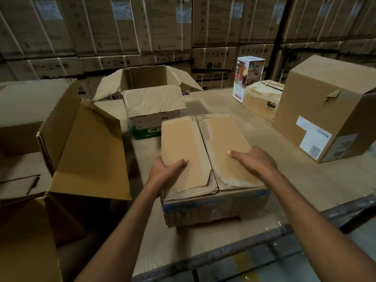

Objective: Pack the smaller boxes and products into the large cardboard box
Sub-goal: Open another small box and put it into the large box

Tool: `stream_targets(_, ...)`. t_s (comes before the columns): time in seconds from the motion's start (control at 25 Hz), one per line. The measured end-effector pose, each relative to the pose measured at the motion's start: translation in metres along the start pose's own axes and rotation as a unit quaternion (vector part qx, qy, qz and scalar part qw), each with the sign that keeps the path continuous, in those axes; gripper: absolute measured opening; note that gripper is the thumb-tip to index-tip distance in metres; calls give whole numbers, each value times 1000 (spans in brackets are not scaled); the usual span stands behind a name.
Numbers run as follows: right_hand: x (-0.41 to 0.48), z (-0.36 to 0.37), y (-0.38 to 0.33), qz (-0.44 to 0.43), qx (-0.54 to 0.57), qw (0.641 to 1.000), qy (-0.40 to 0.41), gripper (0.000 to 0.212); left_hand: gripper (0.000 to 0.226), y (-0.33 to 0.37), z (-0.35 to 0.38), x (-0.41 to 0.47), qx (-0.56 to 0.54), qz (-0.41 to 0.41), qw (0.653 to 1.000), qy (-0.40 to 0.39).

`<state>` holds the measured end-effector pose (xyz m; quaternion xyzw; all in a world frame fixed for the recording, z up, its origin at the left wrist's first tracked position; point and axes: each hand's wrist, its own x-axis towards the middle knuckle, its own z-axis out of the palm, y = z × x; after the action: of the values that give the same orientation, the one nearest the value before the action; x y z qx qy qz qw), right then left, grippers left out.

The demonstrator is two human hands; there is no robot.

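Observation:
A worn brown cardboard box (209, 208) with torn top flaps sits on the table in front of me. My left hand (165, 173) grips the near edge of its left top flap, thumb on top. The fingers of my right hand (254, 161) rest flat on the right flap. A large open cardboard box (85, 151) stands at the left with its flaps raised. Behind the worn box is another open box (150, 102) with a green base.
At the right stand a big closed carton (329, 106) with a white label, a small tan box (262, 98) and a white printed product box (247, 76). Stacked cartons form a wall behind. The table's metal edge (264, 239) runs near me.

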<state>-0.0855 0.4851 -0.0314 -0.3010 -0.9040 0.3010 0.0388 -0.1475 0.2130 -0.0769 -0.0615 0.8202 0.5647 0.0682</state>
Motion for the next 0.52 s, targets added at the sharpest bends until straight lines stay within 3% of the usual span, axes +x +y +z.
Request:
stream_targets(0.12,-12,-48,-44,-50,50,996,49,96,94,61,-48,-3,-40,103,994,-20)
stream_targets(0.28,-30,-96,-122,-138,126,975,117,98,91,143,-123,-17,-36,215,975,32)
stream_targets(0.36,-46,-102,-160,-168,143,966,132,105,81,167,-161,-27,-24,237,970,53)
stream_targets(0.52,-83,-98,-229,-208,175,952,140,104,84,188,-247,-41,-19,248,965,80)
